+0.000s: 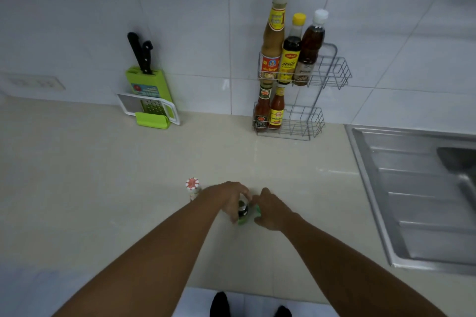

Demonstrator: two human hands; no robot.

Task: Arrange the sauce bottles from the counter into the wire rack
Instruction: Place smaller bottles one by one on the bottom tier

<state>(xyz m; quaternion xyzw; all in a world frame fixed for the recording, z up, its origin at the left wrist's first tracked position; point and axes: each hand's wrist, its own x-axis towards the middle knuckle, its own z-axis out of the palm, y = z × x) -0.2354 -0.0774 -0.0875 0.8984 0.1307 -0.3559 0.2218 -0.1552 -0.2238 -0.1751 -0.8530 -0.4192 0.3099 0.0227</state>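
Two-tier wire rack [332, 72]: three upper, two lower. On beige surface [103, 175]: red-white-capped bottle [192, 188], dark green-labelled bottle [242, 210]. Left hand [229, 199] fingers grasp it; right hand [270, 210] fingers touching, grip unclear.

The table [103, 175] is pale beige, the wall tiles [193, 20] white. At upper left a lime-green knife block [152, 90] holds black handles. In the silver wire rack [332, 72], right of centre, bottles show yellow, red and brown. Lower centre, a red-and-white patterned cap [192, 184].
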